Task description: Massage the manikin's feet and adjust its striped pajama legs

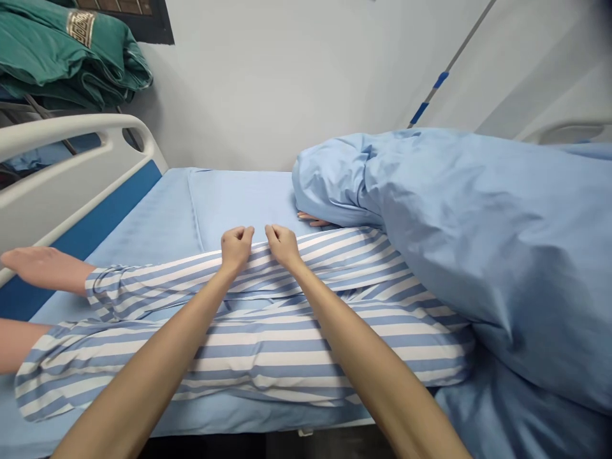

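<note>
My left hand (238, 245) and my right hand (282, 244) are both closed in fists, a short gap apart. They are over the far leg of blue-and-white striped trousers (296, 363). Whether any cloth is inside the fists is hidden. The trousers are on a figure lying along the bed, a person or a manikin, I cannot tell which. Its bare far foot (41, 268) points left. A light blue quilt (478, 210) is bunched over the upper body, and fingers (313, 219) of the figure's hand show from under its edge.
A pale blue sheet (239, 197) covers the mattress. At the left rises a white-and-blue bed end board (129, 185). Beyond it is a pile of green cloth (95, 64). A thin pole with blue bands (428, 102) stands by the wall behind the quilt.
</note>
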Available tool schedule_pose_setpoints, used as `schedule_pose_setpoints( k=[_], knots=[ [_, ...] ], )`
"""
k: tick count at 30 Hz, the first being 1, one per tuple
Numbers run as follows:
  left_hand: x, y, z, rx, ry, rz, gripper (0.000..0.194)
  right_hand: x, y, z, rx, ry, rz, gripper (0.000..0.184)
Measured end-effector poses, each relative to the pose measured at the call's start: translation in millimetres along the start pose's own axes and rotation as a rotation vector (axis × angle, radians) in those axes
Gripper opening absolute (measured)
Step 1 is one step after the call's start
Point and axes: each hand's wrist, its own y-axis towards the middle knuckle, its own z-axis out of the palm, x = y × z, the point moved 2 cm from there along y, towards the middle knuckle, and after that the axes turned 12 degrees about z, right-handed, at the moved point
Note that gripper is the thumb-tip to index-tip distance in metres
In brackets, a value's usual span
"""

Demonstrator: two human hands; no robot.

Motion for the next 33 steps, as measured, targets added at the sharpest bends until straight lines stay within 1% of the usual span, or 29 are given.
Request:
schedule_pose_setpoints(
  k=[1,3,5,7,9,10,12,14,15,17,18,19,21,23,25,26,28,29,31,33],
  knots=[
    [-3,-2,6.4,0.024,0.036,0.016,0.037,-2,1,-3,0.004,0.007,0.018,0.041],
    [-9,-4,17.4,0.053,0.135,0.011,0.037,-4,2,-10,0.006,0.016,-0.006,0.040],
    [-14,-4,25.1,0.023,0.170,-0.018,0.036,-6,3,-18,-0.021,-0.002,-0.053,0.041],
    [-20,-2,31.7,-0.026,0.096,-0.016,0.036,-11,4,-29,-0.071,-0.039,-0.051,0.041],
    [-27,0,39.6,-0.036,-0.005,0.019,0.036,-17,3,-39,-0.086,-0.039,-0.007,0.041],
    [-30,0,44.3,-0.015,-0.029,0.032,0.036,-20,3,-44,-0.081,-0.022,-0.003,0.041],
    [-35,0,53.6,0.052,-0.008,0.029,0.035,-22,3,-53,-0.082,0.021,-0.046,0.042],
    [-39,-1,61.3,0.101,0.043,-0.001,0.034,-23,3,-63,-0.127,0.039,-0.087,0.043],
    [-42,0,64.7,0.105,0.047,-0.012,0.034,-25,4,-67,-0.158,0.024,-0.080,0.043],
    [-51,3,71.7,0.080,-0.010,-0.008,0.034,-31,6,-76,-0.195,-0.018,-0.016,0.043],
    [-56,4,76.0,0.067,-0.057,0.008,0.033,-34,7,-79,-0.186,-0.038,0.014,0.042],
    [-62,6,80.9,0.053,-0.100,0.031,0.033,-36,8,-82,-0.170,-0.056,0.025,0.041],
    [-73,6,91.9,0.029,-0.141,0.050,0.033,-41,11,-89,-0.157,-0.087,-0.009,0.039],
    [-79,3,103.5,0.034,-0.095,0.008,0.033,-46,13,-96,-0.223,-0.124,-0.032,0.037],
    [-84,-2,114.5,0.073,-0.025,-0.024,0.032,-54,14,-102,-0.316,-0.170,0.012,0.037],
    [-87,-3,119.5,0.096,-0.006,-0.017,0.032,-59,15,-103,-0.331,-0.178,0.050,0.036],
    [-92,-3,128.0,0.128,0.011,0.029,0.033,-64,16,-105,-0.316,-0.149,0.109,0.035],
    [-94,-2,131.3,0.141,0.033,0.029,0.034,-64,17,-107,-0.304,-0.117,0.117,0.035],
    [-93,-2,136.0,0.163,0.138,-0.017,0.034,-61,18,-115,-0.295,-0.077,0.072,0.036],
    [-90,-3,139.3,0.215,0.273,-0.075,0.032,-58,22,-131,-0.333,-0.115,-0.010,0.037]
  ],
)
